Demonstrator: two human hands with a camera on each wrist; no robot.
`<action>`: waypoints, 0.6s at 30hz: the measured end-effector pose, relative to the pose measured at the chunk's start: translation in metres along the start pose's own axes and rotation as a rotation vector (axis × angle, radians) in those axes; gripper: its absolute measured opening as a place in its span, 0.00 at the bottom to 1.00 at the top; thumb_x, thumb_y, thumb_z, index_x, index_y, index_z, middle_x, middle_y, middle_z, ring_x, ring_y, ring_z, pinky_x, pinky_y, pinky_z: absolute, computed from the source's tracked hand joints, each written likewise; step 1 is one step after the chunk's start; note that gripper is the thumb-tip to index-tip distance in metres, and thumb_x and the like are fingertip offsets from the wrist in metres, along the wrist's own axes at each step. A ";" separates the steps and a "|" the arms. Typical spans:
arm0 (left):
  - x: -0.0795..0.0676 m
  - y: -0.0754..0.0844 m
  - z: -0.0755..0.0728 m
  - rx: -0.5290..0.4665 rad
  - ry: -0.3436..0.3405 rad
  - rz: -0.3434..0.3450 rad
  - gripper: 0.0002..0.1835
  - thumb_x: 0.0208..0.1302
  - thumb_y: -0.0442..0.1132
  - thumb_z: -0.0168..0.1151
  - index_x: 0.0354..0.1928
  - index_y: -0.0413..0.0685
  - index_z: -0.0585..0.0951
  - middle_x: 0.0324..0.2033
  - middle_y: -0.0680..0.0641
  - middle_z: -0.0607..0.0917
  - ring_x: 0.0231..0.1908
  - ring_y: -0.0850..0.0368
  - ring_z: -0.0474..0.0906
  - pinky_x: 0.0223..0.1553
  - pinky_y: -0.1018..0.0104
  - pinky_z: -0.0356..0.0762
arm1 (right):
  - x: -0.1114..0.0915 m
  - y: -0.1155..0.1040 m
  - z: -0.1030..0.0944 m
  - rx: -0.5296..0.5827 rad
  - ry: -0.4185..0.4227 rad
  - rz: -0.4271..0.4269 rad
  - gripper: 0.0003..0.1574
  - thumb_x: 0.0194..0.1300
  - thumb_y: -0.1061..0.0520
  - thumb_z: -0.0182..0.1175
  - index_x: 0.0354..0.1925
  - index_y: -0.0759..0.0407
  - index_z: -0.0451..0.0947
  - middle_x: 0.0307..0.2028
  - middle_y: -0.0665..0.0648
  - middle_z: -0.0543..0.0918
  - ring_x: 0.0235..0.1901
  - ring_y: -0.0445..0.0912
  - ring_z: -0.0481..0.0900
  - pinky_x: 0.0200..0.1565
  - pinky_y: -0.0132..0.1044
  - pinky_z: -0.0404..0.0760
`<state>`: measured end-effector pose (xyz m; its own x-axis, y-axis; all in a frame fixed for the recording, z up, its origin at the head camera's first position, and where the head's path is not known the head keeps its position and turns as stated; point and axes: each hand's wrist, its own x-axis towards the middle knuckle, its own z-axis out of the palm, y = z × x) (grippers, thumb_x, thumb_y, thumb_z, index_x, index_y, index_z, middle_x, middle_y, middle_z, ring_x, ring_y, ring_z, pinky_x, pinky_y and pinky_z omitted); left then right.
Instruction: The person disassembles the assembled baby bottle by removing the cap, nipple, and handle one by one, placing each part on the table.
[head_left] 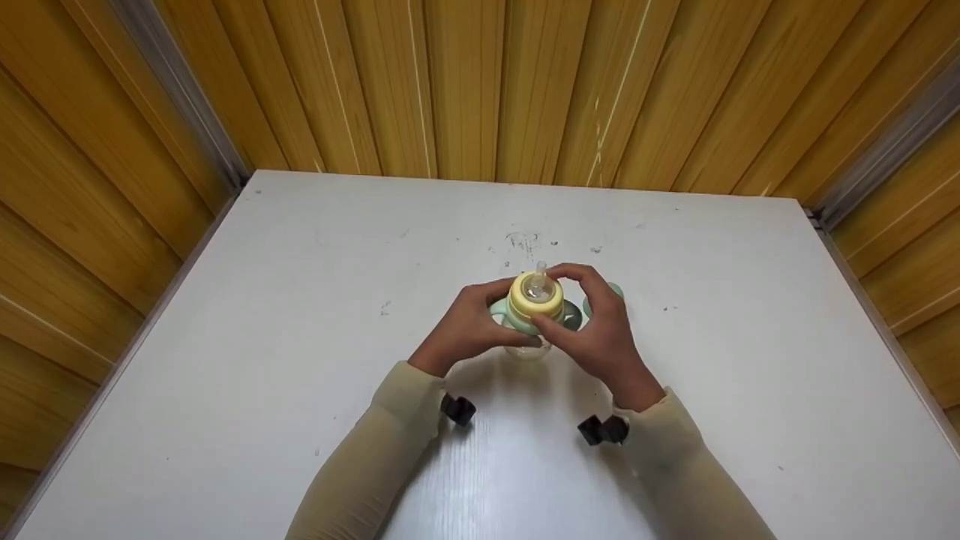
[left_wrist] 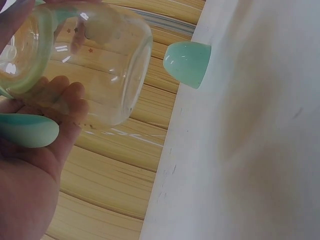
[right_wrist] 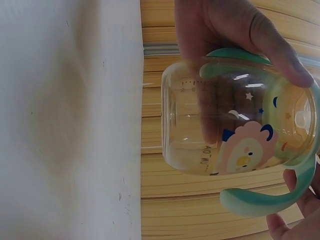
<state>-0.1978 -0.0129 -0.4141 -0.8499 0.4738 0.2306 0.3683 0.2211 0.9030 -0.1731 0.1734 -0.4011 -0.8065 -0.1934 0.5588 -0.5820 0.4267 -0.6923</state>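
A clear baby bottle (head_left: 528,351) with a yellow collar (head_left: 537,307), a clear spout and two green handles is upright between both hands. On its side, a pink cartoon animal (right_wrist: 245,150) shows in the right wrist view. The left hand (head_left: 469,322) holds the bottle from the left, its fingers behind the clear body and its thumb across the front. From the right, the right hand (head_left: 600,330) grips the yellow collar, thumb in front and fingers at the far side. Beyond the right hand, a green dome-shaped cap (left_wrist: 187,64) stands on the table.
The white table (head_left: 300,360) has small dark marks near its middle. Yellow wood-look panels (head_left: 465,90) rise behind it and at both sides. A small black device (head_left: 459,410) sits at the left wrist, and another black device (head_left: 602,430) at the right.
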 end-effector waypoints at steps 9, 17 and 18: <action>0.000 -0.001 0.000 0.003 0.006 -0.012 0.36 0.36 0.46 0.76 0.54 0.65 0.75 0.46 0.61 0.81 0.43 0.63 0.76 0.46 0.64 0.75 | 0.000 0.008 -0.001 -0.016 0.018 -0.012 0.31 0.46 0.51 0.70 0.50 0.48 0.71 0.49 0.46 0.77 0.55 0.42 0.71 0.60 0.47 0.63; 0.001 -0.001 0.001 -0.008 0.002 -0.020 0.37 0.37 0.47 0.76 0.55 0.67 0.74 0.48 0.62 0.80 0.44 0.63 0.76 0.47 0.62 0.75 | -0.001 0.008 0.000 -0.080 0.073 0.025 0.34 0.41 0.46 0.73 0.45 0.54 0.70 0.45 0.50 0.75 0.51 0.44 0.70 0.55 0.46 0.66; 0.000 -0.002 0.001 -0.011 0.000 -0.020 0.37 0.37 0.47 0.76 0.55 0.67 0.74 0.48 0.62 0.80 0.44 0.63 0.76 0.47 0.62 0.75 | -0.001 0.008 0.000 -0.085 0.076 0.025 0.34 0.41 0.45 0.73 0.45 0.54 0.70 0.44 0.50 0.75 0.50 0.44 0.71 0.54 0.45 0.66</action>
<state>-0.1986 -0.0124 -0.4157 -0.8572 0.4691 0.2126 0.3472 0.2214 0.9113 -0.1771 0.1770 -0.4075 -0.8084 -0.1161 0.5771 -0.5485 0.5043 -0.6669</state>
